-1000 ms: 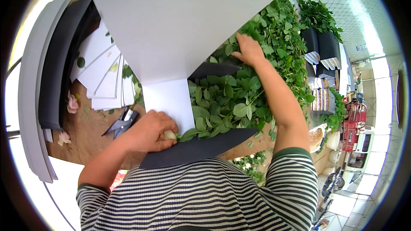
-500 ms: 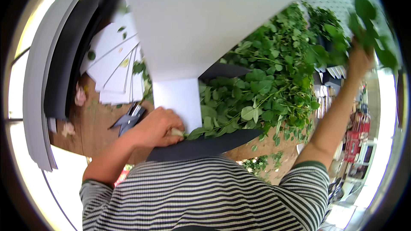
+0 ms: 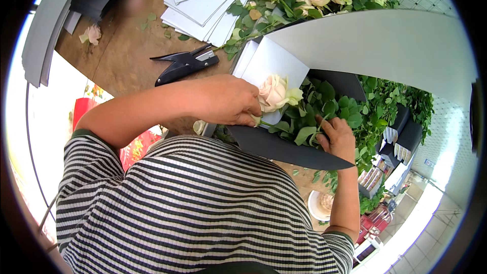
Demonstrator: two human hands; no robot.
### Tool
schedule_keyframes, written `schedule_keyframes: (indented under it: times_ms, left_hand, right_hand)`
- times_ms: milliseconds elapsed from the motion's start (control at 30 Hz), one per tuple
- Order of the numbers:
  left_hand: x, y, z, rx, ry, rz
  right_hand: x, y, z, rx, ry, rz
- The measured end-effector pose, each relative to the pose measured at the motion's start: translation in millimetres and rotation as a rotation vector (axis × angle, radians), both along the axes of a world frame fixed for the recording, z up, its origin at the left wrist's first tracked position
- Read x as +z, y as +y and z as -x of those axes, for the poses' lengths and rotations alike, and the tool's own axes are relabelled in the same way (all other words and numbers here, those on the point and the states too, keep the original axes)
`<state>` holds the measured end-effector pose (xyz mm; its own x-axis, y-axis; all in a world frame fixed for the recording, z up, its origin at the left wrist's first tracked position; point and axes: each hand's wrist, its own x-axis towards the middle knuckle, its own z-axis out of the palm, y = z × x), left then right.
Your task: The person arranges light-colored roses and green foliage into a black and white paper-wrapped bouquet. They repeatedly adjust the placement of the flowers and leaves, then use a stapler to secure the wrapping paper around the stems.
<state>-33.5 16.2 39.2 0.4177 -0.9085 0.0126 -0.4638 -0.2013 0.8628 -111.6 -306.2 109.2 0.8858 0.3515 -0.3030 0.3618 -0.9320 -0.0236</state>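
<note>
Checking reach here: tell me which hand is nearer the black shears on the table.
Left. The left hand grips a cream rose just below and right of the black shears; the right hand sits farther right, in the green leaves.

Bare tabletop [image 3: 122, 66] beside black shears [image 3: 185, 63]

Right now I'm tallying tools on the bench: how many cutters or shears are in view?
1. The black shears lie on the brown table, beside the stack of pale sheets and apart from both hands. Others may be hidden under the foliage or the sheets.
</note>
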Motion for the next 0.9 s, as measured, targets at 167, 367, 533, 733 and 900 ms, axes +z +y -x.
schedule_keyframes:
  times_ms: [167, 367, 533, 733, 900]
  left_hand:
    - [6.7, 6.3, -3.1, -0.024, 0.117, -0.127]
    - [3.2, 13.9, -2.5, -0.031, 0.128, -0.109]
    - [2.7, 20.9, -2.2, -0.036, 0.148, -0.131]
    - [1.2, 15.2, -9.4, 0.296, 0.000, 0.232]
    - [-4.4, -18.7, -10.3, 0.127, -0.279, 0.160]
  right_hand:
    - [33.1, 30.7, -46.9, 0.014, 0.120, -0.333]
    - [-32.5, 64.9, -55.3, -0.001, 0.340, -0.716]
    - [-50.3, 73.0, -48.2, 0.056, 0.299, -0.717]
    - [-52.7, 70.1, -43.3, 0.119, 0.294, -0.693]
    - [-45.1, 65.9, -44.8, 0.200, 0.228, -0.671]
